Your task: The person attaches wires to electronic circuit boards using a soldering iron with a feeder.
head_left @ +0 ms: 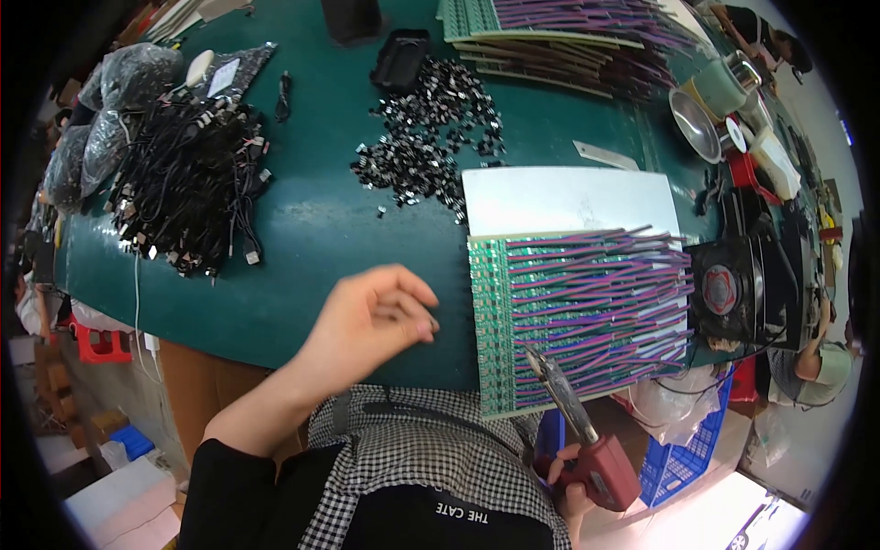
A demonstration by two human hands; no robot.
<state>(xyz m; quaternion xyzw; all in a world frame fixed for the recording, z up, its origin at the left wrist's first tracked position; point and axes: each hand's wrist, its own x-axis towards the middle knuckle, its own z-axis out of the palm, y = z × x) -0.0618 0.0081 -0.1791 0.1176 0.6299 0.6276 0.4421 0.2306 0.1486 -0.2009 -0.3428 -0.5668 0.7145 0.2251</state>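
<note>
My left hand [367, 316] hovers over the green table mat, left of a green circuit board panel [492, 321]. Its fingers curl in toward the thumb; whatever tiny thing they may pinch is too small to name. At the lower right, my right hand [570, 481] is wrapped round the dark red handle of a soldering gun [607, 469]. The gun's metal barrel slants up and its tip is over the panel's lower wires. Rows of purple, red and dark wires [596, 316] run rightward from the panel, which overlaps a white board [568, 197].
Loose small black-and-metal connectors [412, 165] lie in a heap beside a black tray [401, 60]. Black cables [188, 174] are piled at the left. More wired panels [559, 41] are stacked at the back. A metal bowl [695, 126] and a black fan box [726, 289] stand at right.
</note>
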